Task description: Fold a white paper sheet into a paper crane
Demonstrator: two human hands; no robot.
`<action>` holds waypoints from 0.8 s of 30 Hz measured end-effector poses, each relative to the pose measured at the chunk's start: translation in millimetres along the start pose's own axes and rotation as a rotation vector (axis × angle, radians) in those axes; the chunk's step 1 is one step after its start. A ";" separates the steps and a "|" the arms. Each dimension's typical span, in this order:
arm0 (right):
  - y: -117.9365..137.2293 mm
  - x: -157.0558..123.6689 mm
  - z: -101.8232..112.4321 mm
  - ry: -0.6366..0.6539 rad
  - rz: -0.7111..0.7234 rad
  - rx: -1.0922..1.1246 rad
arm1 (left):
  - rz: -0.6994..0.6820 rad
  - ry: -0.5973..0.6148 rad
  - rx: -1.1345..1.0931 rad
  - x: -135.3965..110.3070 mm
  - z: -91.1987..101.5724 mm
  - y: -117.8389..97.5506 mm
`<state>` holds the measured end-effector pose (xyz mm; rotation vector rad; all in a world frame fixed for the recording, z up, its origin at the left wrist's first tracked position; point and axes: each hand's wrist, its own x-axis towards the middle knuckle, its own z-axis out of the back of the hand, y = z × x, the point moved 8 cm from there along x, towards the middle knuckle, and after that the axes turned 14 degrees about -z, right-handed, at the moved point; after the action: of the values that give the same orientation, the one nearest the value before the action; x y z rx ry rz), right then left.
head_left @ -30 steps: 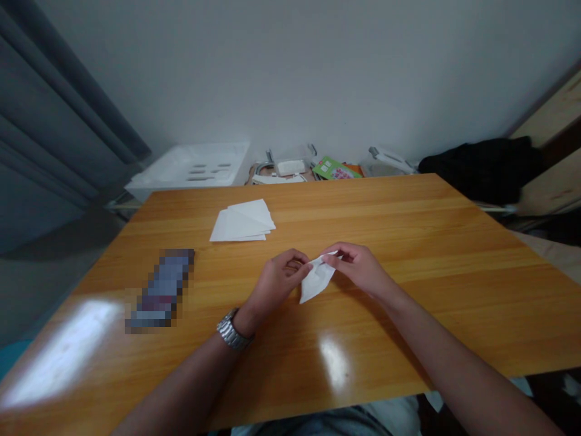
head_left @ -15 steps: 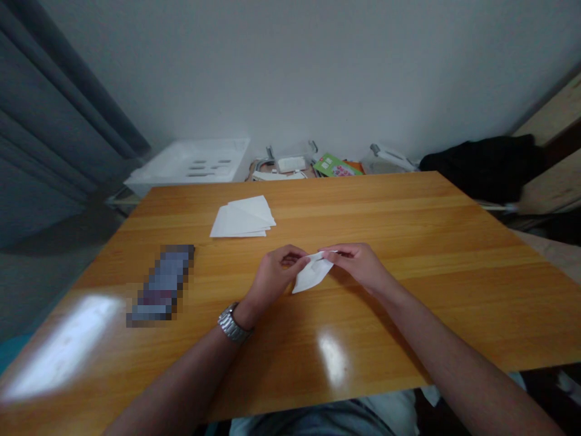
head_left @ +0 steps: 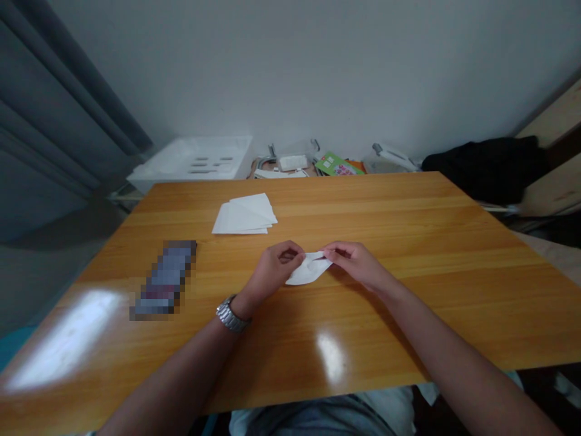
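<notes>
Both hands held one small folded paper (head_left: 305,274) just above the middle of the table (head_left: 422,242). The left hand (head_left: 272,270), with a metal watch (head_left: 231,315) on its wrist, had its fingers (head_left: 290,254) curled and closed on the paper's left edge. The right hand (head_left: 356,263) pinched the upper right edge between thumb and forefinger. Over the last second the piece had swung: it had hung steeply, its lower tip pointing down toward the person, and now it lay much flatter between the two hands, the tip drawn in under the left hand and close to the wood. Whether it touched the surface could not be told. Both grips had stayed at the same edges, so the work looked like turning and settling the fold rather than opening it. Well apart, toward the far left of the table, lay a small stack of white sheets (head_left: 245,215), untouched, and a blurred dark object (head_left: 164,287) sat nearer the left edge. Beyond the far edge stood a white tray (head_left: 195,158), a green booklet (head_left: 336,165) and a dark cloth (head_left: 485,165).
</notes>
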<state>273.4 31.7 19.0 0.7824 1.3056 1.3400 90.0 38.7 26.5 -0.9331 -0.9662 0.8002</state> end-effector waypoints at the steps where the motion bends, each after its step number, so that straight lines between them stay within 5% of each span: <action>1: 0.2 -0.3 -2.5 0.008 0.012 -0.031 | -0.017 0.008 0.022 0.0 -0.3 -2.0; 12: 3.7 -6.4 -14.5 -0.042 0.036 -0.221 | -0.045 0.118 0.088 -3.2 -12.6 -11.0; 24: -0.1 -4.8 -6.6 -0.029 -0.007 -0.228 | 0.034 0.122 0.116 0.1 -3.2 -5.7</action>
<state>268.2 25.3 18.7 0.6372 1.1086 1.4371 93.9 35.7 30.9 -0.8896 -0.7920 0.8102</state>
